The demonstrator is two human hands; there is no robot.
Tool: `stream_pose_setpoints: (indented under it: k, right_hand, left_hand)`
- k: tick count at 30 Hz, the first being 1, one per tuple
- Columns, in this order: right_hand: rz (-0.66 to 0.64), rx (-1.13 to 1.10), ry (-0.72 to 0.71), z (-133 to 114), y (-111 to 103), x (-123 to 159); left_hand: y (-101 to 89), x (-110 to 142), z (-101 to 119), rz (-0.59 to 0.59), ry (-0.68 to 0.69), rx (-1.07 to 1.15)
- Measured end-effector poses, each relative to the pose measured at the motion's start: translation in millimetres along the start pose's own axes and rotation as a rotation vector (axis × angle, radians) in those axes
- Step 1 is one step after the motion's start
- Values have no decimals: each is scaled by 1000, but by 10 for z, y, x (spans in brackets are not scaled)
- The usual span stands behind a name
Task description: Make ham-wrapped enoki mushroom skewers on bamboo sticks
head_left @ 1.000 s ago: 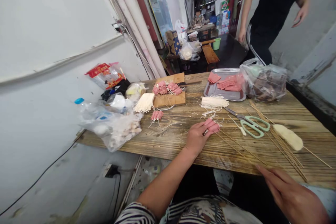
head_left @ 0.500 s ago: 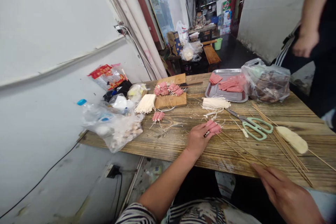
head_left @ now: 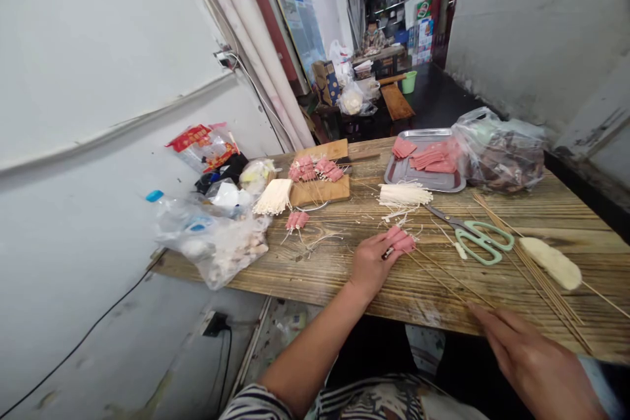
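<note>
My left hand is closed on pink meat rolls with white enoki ends poking out, pressed to the table. Two thin bamboo skewers run from the rolls toward the lower right. The far ends of these skewers are pinched in my right hand, at the table's front edge. Just behind the rolls lies a bunch of enoki mushrooms. Green-handled scissors rest to the right. Another finished skewer of meat rolls lies to the left.
A metal tray holds pink meat slices, beside a plastic bag of dark food. More rolls lie on a cutting board near a second enoki bunch. Loose skewers and a pale skewered piece are at right; bags crowd the left.
My right hand has shifted slightly left along with the skewer ends, toward the rolls. My left hand keeps its place. The person standing at the right has gone out of view.
</note>
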State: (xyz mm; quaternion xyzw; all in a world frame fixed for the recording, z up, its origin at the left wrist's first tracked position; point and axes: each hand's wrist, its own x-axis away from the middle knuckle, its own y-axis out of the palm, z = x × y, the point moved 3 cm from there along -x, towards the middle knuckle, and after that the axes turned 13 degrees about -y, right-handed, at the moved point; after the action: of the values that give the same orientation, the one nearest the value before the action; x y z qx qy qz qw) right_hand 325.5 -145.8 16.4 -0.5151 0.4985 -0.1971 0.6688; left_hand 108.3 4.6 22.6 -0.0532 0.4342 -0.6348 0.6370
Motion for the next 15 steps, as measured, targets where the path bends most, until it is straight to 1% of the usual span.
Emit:
stream_pose_setpoints:
  k: [3, 9, 15]
  right_hand:
    - [20, -17, -4, -16, -26, -72]
    - [16, -32, 9, -22, -24, -133]
    - [25, -26, 8, -39, 8, -165]
  left_hand:
    - [5, 8, -9, 4, -5, -3]
    - [-9, -4, 24, 15, 8, 10]
    - [-12, -5, 29, 1, -26, 6]
